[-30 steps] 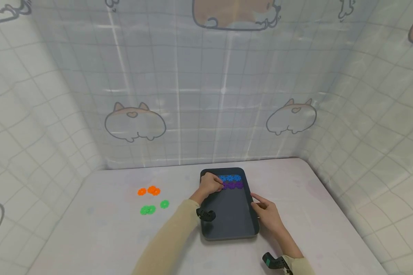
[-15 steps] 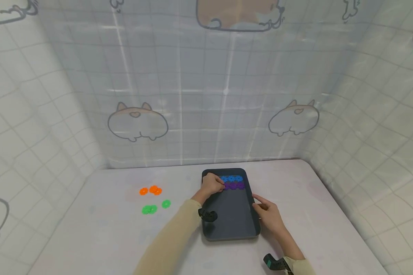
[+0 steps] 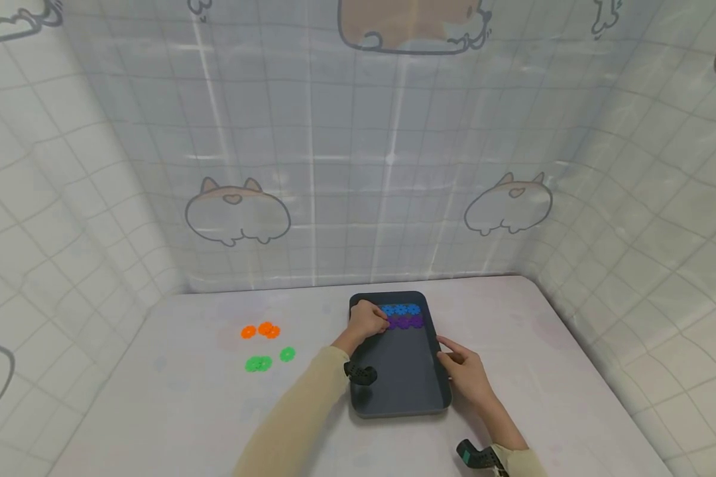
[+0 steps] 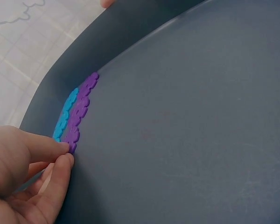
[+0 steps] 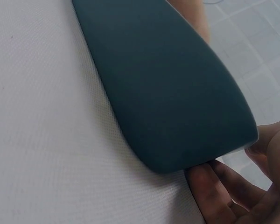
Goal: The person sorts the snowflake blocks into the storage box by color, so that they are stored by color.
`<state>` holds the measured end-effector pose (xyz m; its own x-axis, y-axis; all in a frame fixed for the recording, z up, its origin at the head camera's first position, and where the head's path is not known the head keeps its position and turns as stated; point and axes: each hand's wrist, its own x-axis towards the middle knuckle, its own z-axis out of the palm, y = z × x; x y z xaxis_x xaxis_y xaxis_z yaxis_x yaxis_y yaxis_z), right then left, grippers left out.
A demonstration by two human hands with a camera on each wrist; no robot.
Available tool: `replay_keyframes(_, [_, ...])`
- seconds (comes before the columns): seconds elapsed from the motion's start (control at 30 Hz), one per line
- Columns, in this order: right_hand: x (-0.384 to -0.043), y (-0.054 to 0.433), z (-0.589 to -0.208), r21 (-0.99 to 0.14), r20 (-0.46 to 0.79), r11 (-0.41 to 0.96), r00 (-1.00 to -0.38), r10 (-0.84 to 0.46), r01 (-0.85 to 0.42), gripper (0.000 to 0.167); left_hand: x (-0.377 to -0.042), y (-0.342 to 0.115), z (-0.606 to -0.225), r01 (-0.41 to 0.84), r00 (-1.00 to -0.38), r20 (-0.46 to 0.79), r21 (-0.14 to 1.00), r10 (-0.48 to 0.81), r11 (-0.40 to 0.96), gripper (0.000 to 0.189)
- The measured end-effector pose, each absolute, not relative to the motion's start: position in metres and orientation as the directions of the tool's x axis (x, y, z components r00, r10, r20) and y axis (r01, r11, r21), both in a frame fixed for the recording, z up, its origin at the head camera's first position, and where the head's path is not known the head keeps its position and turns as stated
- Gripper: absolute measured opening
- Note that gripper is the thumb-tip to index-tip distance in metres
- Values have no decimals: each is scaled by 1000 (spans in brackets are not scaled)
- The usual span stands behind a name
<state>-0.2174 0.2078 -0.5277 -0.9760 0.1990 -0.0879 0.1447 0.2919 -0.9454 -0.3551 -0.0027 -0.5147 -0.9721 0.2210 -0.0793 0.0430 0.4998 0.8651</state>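
Note:
Inside the dark grey tray (image 3: 400, 371), a row of purple flower-shaped pieces (image 3: 407, 322) lies beside a row of blue flower-shaped pieces (image 3: 401, 309), close to the far wall. My left hand (image 3: 366, 319) reaches over the tray's left side. In the left wrist view, its thumb and index finger (image 4: 46, 147) pinch the near end of the purple row (image 4: 79, 109); the piece there is partly hidden by the fingertips. My right hand (image 3: 464, 372) grips the tray's right side, and the right wrist view has fingers (image 5: 207, 191) tucked against the tray's underside and the thumb at its rim.
Left of the tray, several loose orange flower-shaped pieces (image 3: 265, 328) and green ones (image 3: 259, 364) lie on the white table (image 3: 179, 411). A curtain (image 3: 334, 165) with cartoon animals surrounds the table at the back and sides. Each wrist wears a black camera band (image 3: 360, 374).

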Motion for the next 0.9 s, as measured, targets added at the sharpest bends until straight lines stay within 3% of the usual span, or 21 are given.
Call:
replay_keyframes(0.43, [-218, 208, -529, -939, -80, 314, -976, 201, 141, 41, -343, -17, -482, 178, -949, 19, 857, 316, 483, 20])
replay_keyframes(0.7, [-219, 208, -530, -930, -64, 341, -975, 214, 136, 40, -338, -61, -454, 173, -943, 29, 894, 333, 414, 18])
replay_keyframes(0.9, [-218, 207, -529, -927, -80, 344, -974, 212, 152, 40, -333, -103, -444, 182, -953, 41, 871, 301, 456, 19])
